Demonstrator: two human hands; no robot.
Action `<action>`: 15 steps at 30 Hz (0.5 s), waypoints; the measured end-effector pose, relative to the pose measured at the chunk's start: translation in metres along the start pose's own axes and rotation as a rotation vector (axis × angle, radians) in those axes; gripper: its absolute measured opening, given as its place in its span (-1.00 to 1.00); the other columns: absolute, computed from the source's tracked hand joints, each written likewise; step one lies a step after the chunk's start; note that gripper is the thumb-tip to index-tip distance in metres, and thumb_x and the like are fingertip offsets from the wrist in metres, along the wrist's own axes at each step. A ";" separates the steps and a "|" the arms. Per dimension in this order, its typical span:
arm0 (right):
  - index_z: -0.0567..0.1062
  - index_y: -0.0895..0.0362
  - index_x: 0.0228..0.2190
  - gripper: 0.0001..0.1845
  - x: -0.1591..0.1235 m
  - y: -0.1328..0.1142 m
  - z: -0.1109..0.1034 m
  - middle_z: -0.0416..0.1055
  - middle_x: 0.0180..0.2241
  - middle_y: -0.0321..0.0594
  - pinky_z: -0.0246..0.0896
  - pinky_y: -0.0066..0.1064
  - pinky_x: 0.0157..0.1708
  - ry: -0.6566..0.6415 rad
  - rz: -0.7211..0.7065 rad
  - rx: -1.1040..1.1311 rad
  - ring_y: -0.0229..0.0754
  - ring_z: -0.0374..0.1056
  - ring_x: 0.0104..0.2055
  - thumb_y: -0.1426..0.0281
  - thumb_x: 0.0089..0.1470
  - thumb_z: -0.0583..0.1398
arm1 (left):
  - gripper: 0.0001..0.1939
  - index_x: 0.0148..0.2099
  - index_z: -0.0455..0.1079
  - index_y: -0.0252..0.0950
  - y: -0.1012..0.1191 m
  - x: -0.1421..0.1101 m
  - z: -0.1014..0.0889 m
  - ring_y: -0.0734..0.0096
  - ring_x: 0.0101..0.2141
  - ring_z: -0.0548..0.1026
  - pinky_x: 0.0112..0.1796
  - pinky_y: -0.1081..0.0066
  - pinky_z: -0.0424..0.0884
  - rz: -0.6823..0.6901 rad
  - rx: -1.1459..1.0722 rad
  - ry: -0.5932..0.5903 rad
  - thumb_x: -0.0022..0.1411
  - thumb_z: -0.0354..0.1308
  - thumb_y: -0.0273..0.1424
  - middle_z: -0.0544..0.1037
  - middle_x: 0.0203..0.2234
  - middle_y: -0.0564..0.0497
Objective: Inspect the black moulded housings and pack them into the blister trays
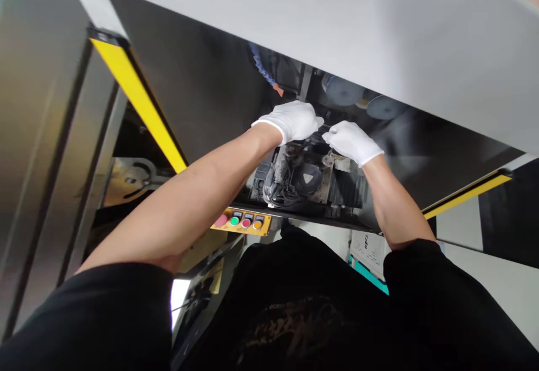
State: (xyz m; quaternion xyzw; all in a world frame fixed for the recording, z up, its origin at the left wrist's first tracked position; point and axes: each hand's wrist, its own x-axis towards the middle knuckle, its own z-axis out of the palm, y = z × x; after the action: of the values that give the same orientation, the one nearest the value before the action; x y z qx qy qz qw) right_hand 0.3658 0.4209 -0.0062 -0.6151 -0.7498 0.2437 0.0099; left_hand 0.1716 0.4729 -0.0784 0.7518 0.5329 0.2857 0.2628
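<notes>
Both of my hands wear white gloves and reach into the opening of a grey machine. My left hand (295,120) is closed, its fingers curled down and thumb side turned to the right. Close by on the right, my right hand (351,141) has its fingers pressed together in a pinch. A narrow gap lies between the two hands; whatever they grip is too small or hidden. Beneath them sits a dark machine unit with a round black motor cover (307,179) bearing a pale triangle. Bundled cables (275,183) run along its left side.
A blue jointed coolant hose (263,67) with an orange nozzle points down behind my left hand. Grey round wheels (344,90) stand at the back right. Yellow strips (138,101) edge the opening. A yellow button panel (252,223) is mounted at the front, near my left forearm.
</notes>
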 end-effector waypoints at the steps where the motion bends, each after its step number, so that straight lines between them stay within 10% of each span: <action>1: 0.56 0.13 -0.56 -0.69 0.000 -0.001 -0.002 0.61 -0.45 -0.10 0.32 -0.30 -0.17 -0.023 0.010 0.013 -0.06 0.57 -0.27 0.34 0.22 0.26 | -0.58 -0.44 0.50 -0.29 0.006 -0.001 -0.004 0.17 -0.31 0.57 -0.08 0.20 0.51 0.009 0.038 -0.037 0.30 0.35 -0.08 0.45 -0.54 -0.03; 6: 0.65 0.16 -0.35 -0.66 -0.029 -0.009 -0.011 0.66 -0.29 -0.06 0.40 -0.22 -0.03 0.253 -0.112 0.081 -0.04 0.57 -0.17 0.26 0.38 0.20 | -0.55 -0.17 0.55 -0.35 0.038 -0.065 -0.028 0.21 -0.20 0.58 0.00 0.25 0.49 0.026 -0.184 0.188 0.49 0.06 -0.08 0.63 -0.28 -0.13; 10: 0.68 0.12 -0.12 -0.67 -0.108 -0.026 0.021 0.68 -0.07 -0.05 0.41 -0.09 0.19 0.652 -0.419 0.219 -0.01 0.57 0.02 0.24 0.46 0.15 | -0.51 0.15 0.51 -0.32 0.026 -0.217 -0.020 0.20 -0.02 0.58 0.08 0.26 0.48 -0.301 -0.417 0.518 0.45 0.14 -0.02 0.64 0.05 -0.15; 12: 0.68 0.09 -0.08 -0.73 -0.147 -0.033 0.061 0.68 -0.06 -0.07 0.46 -0.14 0.14 0.513 -0.492 0.384 -0.03 0.59 0.02 0.27 0.44 0.19 | -0.53 -0.04 0.57 -0.25 0.020 -0.317 -0.006 0.23 -0.14 0.58 -0.01 0.30 0.50 -0.675 -0.489 0.375 0.38 0.18 0.05 0.67 -0.13 -0.06; 15: 0.66 0.11 0.00 -0.69 -0.180 -0.044 0.148 0.70 -0.10 -0.08 0.53 -0.25 0.02 -0.125 -0.461 0.531 -0.08 0.62 -0.07 0.28 0.43 0.16 | -0.52 -0.41 0.52 -0.25 0.030 -0.462 0.020 0.18 -0.36 0.55 -0.22 0.27 0.52 -1.055 -0.515 0.358 0.18 0.33 0.09 0.60 -0.48 -0.02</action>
State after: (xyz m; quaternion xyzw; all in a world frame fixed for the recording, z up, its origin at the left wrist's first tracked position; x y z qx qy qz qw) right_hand 0.3226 0.1966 -0.0690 -0.3897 -0.7785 0.4585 0.1783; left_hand 0.0813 0.0229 -0.1403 0.2392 0.7829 0.3586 0.4486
